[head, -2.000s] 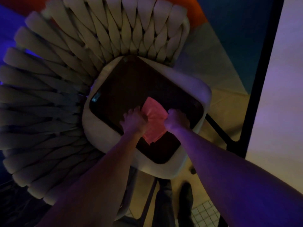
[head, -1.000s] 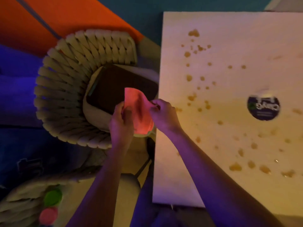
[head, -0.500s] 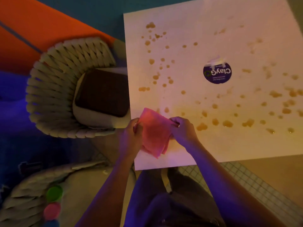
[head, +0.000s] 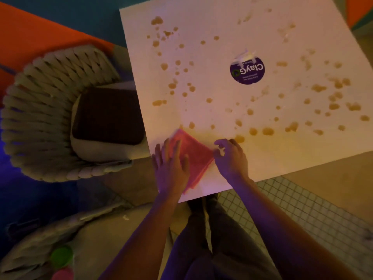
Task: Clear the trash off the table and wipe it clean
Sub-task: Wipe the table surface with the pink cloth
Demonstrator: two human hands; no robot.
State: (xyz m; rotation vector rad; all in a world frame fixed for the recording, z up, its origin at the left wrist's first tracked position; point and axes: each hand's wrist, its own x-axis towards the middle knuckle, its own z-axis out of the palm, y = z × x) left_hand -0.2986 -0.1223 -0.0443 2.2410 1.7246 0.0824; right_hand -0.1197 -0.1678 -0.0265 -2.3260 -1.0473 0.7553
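Observation:
A folded pink cloth (head: 196, 156) lies flat on the near left corner of the white square table (head: 222, 27). My left hand (head: 171, 168) presses on the cloth's left half with straight, spread fingers. My right hand (head: 230, 156) sits at the cloth's right corner, fingers loosely curled, touching the edge; whether it pinches the cloth is unclear. Many brown liquid spots (head: 268, 131) are scattered across the tabletop. A round purple sticker (head: 247, 71), partly torn at the top, is stuck near the table's middle.
A woven rope chair (head: 40, 110) with a dark cushion (head: 107, 116) stands left of the table. A second chair (head: 30, 249) at lower left holds a green lid (head: 61, 256) and a pink lid (head: 62, 273). My legs are below the table edge, over tiled floor (head: 302, 209).
The cloth went from the chair cushion over to the table and now lies flat on its corner. My left hand opened onto it; my right hand loosened at its edge.

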